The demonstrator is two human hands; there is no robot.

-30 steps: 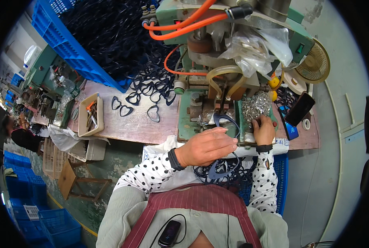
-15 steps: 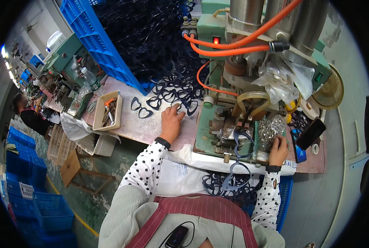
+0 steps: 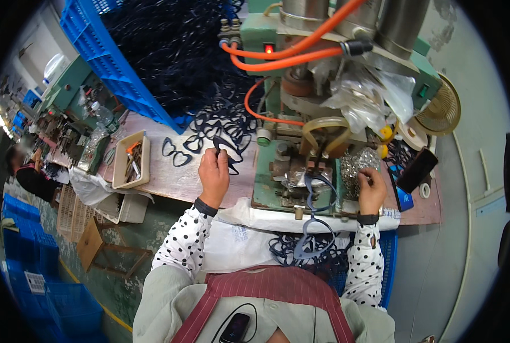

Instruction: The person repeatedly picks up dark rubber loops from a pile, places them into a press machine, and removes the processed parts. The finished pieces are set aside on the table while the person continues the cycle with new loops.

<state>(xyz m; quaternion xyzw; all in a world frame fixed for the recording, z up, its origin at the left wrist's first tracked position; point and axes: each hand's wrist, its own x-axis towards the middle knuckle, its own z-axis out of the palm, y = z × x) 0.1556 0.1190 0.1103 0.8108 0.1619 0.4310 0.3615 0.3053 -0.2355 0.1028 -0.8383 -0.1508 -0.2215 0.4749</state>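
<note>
My left hand (image 3: 214, 178) is closed in a pinch on a dark heart-shaped eyeglass frame (image 3: 223, 144), just in front of a pile of similar frames (image 3: 227, 117) on the table. Beside the heap of small shiny metal parts (image 3: 355, 166), my right hand (image 3: 372, 193) is closed with fingertips together; whatever it may hold is too small to make out. Between the hands, another dark blue eyeglass frame (image 3: 300, 247) hangs tilted from the front of the green press machine (image 3: 264, 183), its upper lens rim at the clamp.
A large blue crate (image 3: 130, 86) full of dark frames leans behind the table. Left of it is a beige tray of tools (image 3: 142, 171). Orange hoses (image 3: 289, 63) cross the machine. A phone (image 3: 418, 170) lies at right. More frames (image 3: 278, 248) lie below the table edge. A co-worker (image 3: 32, 177) sits far left.
My left hand has closed on a frame and drawn it slightly from the pile. The right hand has lifted a little off the metal parts, its fingers pinched. The whole view has shifted slightly.
</note>
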